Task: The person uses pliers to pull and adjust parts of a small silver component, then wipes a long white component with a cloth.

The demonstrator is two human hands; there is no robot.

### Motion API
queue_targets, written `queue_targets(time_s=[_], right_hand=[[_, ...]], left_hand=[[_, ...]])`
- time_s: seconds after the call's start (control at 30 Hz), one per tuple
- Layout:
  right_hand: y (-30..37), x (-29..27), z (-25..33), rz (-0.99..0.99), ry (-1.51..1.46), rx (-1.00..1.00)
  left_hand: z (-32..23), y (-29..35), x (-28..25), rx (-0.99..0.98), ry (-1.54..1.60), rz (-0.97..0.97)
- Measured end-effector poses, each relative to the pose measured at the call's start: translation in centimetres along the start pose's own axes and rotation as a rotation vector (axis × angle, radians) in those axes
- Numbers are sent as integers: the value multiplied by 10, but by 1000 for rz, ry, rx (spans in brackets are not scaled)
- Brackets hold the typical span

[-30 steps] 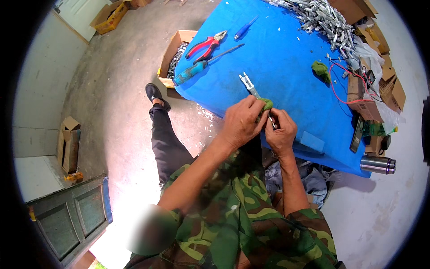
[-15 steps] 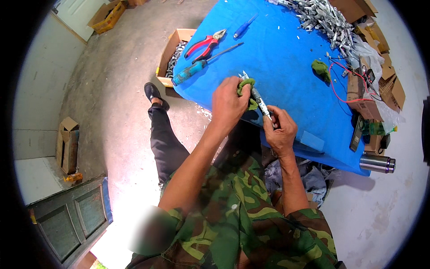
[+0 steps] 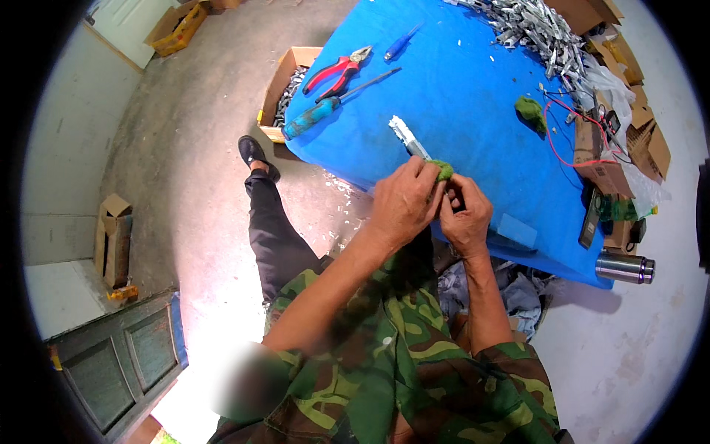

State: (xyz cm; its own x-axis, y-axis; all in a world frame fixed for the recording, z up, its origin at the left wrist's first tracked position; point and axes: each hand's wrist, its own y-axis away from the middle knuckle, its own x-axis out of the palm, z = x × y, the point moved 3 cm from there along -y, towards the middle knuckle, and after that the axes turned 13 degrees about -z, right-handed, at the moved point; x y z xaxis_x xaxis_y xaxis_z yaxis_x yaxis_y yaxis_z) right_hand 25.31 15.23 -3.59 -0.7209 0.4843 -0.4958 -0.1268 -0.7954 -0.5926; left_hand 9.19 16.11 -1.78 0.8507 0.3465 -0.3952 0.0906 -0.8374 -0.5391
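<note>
Over the near edge of a blue-covered table [image 3: 473, 96], my left hand [image 3: 403, 203] and my right hand [image 3: 466, 218] meet around a slim silver metal part [image 3: 408, 138]. The part sticks out up and to the left from between my fingers. My left hand presses a small green cloth [image 3: 444, 170] against it, while my right hand grips its near end. My sleeves are camouflage patterned.
Red-handled pliers [image 3: 336, 72], a blue-handled screwdriver [image 3: 325, 107], a small blue tool [image 3: 403, 43] and another green cloth [image 3: 530, 111] lie on the table. A heap of silver parts [image 3: 536, 29] sits far right, beside cardboard boxes [image 3: 614, 148] and red wire. A box of metal parts [image 3: 285, 89] stands on the floor; a steel flask [image 3: 625, 268] is at right.
My left hand with the green cloth slid up along the metal part half a second ago and has come back down next to my right hand.
</note>
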Motion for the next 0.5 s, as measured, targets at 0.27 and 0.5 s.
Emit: queue_targets(time_s=[0.27, 0.5], right_hand=[[-1, 0, 6, 34, -31, 89], [-1, 1, 5, 28, 11, 67]], left_hand=[[37, -18, -6, -39, -123, -158], [50, -26, -12, -127, -70, -220]])
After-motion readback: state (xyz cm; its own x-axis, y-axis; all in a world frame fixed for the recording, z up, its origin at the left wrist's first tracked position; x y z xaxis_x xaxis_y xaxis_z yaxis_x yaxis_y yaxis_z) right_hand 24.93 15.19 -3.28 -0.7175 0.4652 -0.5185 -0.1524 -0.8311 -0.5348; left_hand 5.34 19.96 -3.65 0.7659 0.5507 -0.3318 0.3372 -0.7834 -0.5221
